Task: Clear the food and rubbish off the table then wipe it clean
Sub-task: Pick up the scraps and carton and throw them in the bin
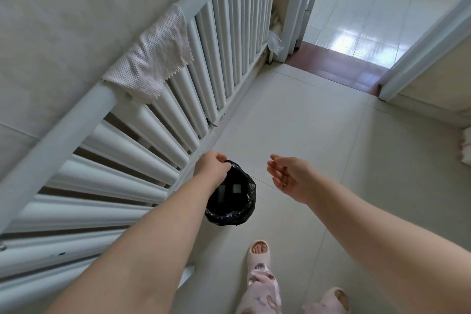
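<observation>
A small bin lined with a black rubbish bag [233,199] hangs above the pale tiled floor, beside the radiator. My left hand [212,167] is closed on the bag's rim at its upper edge. My right hand [286,173] hovers just to the right of the bin, fingers spread, holding nothing. A pale waffle-weave cloth [153,56] is draped over the radiator's top rail, up and left of both hands. No table is in view.
A long white radiator [142,135] runs along the left wall. An open doorway [356,41] with a dark wooden threshold lies ahead at the upper right. My feet in pink slippers [258,252] stand on the floor at the bottom.
</observation>
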The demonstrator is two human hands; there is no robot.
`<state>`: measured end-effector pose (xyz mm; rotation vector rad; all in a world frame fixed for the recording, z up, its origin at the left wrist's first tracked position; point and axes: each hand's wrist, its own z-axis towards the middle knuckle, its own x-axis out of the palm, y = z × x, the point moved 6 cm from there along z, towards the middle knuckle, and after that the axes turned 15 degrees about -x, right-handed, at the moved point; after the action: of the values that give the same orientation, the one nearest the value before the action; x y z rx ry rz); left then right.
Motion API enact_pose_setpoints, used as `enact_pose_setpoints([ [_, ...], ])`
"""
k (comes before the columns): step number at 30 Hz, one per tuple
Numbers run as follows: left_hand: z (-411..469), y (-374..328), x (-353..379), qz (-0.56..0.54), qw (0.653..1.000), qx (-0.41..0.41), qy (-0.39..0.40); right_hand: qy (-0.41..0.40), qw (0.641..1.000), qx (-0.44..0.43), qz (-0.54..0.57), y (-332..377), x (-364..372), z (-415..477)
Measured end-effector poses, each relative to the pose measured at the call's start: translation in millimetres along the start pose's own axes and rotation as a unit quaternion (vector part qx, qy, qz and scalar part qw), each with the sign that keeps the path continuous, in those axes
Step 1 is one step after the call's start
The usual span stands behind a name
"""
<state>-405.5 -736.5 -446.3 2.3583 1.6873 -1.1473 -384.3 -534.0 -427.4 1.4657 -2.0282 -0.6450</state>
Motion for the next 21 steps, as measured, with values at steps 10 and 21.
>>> enact_pose_setpoints([
  [10, -59, -81, 61, 0.064, 0.988, 0.131, 0.059, -0.084, 0.991, -0.041, 0.095, 21, -83, -35],
  [21, -199, -151, 181, 0.172, 0.930, 0.288, 0.148, -0.211, 0.943, -0.122, 0.225, 28, -227, -121],
])
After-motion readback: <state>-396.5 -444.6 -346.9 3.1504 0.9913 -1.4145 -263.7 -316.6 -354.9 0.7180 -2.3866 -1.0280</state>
